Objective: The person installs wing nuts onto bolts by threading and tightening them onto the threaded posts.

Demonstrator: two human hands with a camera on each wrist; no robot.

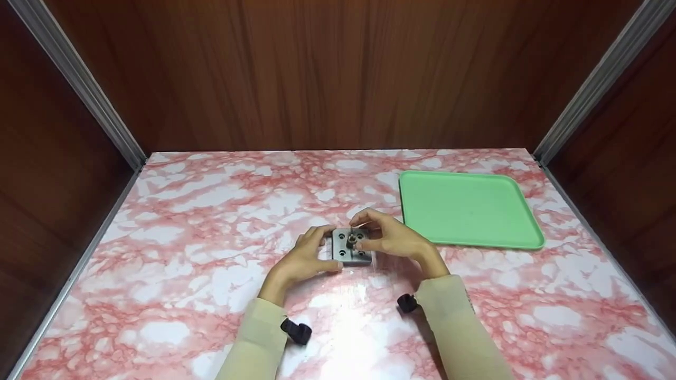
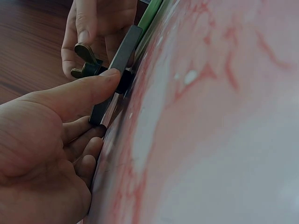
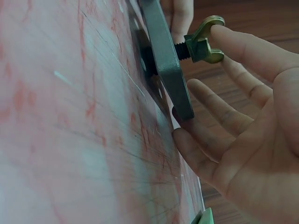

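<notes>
A square grey metal plate (image 1: 351,257) with holes near its corners lies in the middle of the tabletop. A dark threaded bolt passes through its centre and carries a brass-coloured wing nut (image 3: 201,50). My left hand (image 1: 302,259) grips the plate at its left side, thumb on the near edge, fingers at the far left corner. With thumb and a finger, my right hand (image 1: 393,238) pinches the wings of the nut. In the right wrist view the plate (image 3: 166,56) stands slightly off the tabletop, with the bolt's dark lower end beneath it; some thread shows between plate and nut.
A green tray (image 1: 470,208) lies at the back right, behind my right hand. Dark wood-look panels (image 1: 338,74) with metal corner posts enclose the back and sides. The tabletop (image 1: 185,264) has a red and white marbled surface.
</notes>
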